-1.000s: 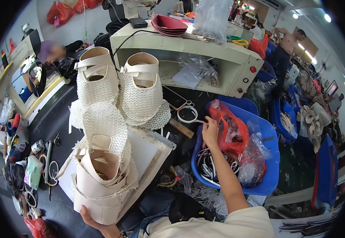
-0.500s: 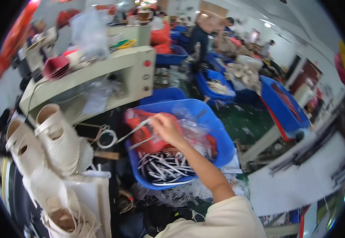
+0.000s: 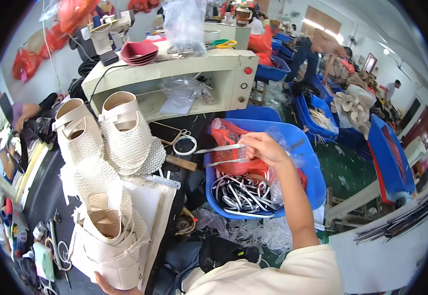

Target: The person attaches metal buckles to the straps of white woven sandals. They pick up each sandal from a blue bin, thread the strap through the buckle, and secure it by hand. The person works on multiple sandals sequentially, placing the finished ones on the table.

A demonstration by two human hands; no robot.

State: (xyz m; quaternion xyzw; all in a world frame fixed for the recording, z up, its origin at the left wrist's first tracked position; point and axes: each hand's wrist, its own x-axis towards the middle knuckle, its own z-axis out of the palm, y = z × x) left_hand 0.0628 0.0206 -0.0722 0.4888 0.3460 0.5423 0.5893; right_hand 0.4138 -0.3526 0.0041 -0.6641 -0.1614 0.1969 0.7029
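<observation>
Lower left of the frame: your left hand (image 3: pixel 113 286) is only partly in view at the bottom edge, cupping the base of the stack of cream woven shoe uppers (image 3: pixel 107 236); fingers look wrapped under it, so it's gripping the stack. Keep it steady and upright so the stack doesn't slide off the white board (image 3: pixel 147 206). Above it, upper left, two more cream mesh uppers (image 3: pixel 110 135) stand side by side, touching. Centre: a small ring of white cord (image 3: pixel 185 145) lies on the dark table, near the blue plastic bin (image 3: pixel 312 182). Centre right: your right hand (image 3: pixel 265 147) is closed in a pinch on two thin pale strips (image 3: pixel 221 153) held over the bin, above the red plastic bag (image 3: pixel 236 147) and the loose black-and-white straps (image 3: pixel 246 194). Pinch near the ends, lift clear of the bag so nothing snags, and keep both strips parallel.
</observation>
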